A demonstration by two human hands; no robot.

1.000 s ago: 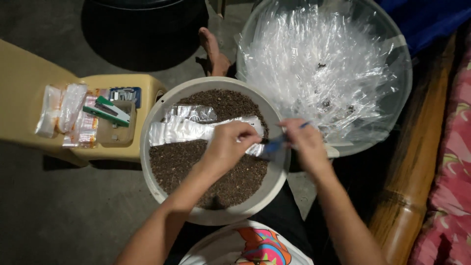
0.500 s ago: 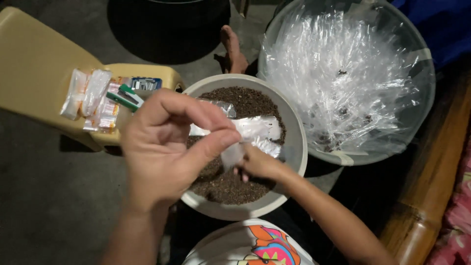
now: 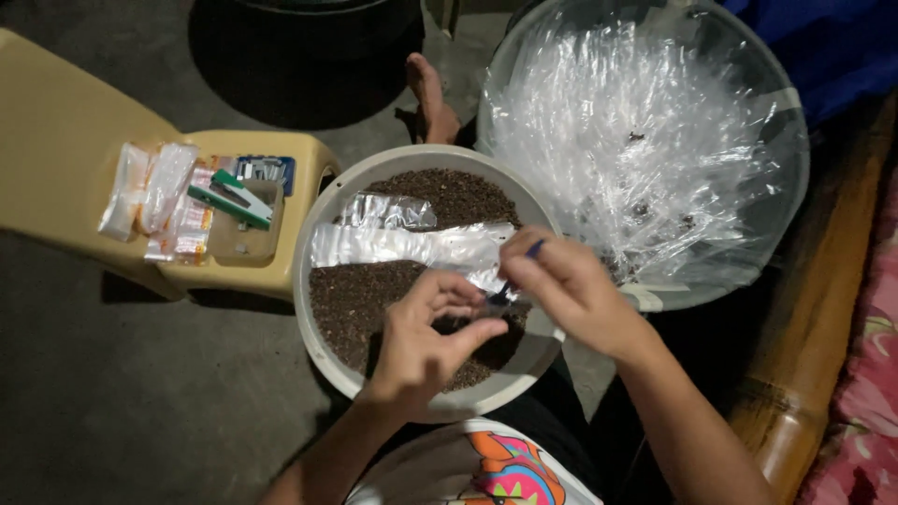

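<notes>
Small clear plastic bag [image 3: 486,297] pinched between left hand [image 3: 426,337] fingers, thin blue scoop [image 3: 520,266] gripped by right hand [image 3: 566,290], both held over round white bowl [image 3: 323,224] of dark brown seeds [image 3: 360,299], near its right rim, open room left by the yellow plastic stool [image 3: 84,168].

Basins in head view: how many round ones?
2. The white basin of dark grains sits under both hands; the clear basin of plastic bags is at upper right, touching it. A dark round shape at the top edge may be a third.

Glossy clear plastic bags [image 3: 645,140], matt white plastic basin [image 3: 323,234], coarse dark grains [image 3: 374,299].
</notes>
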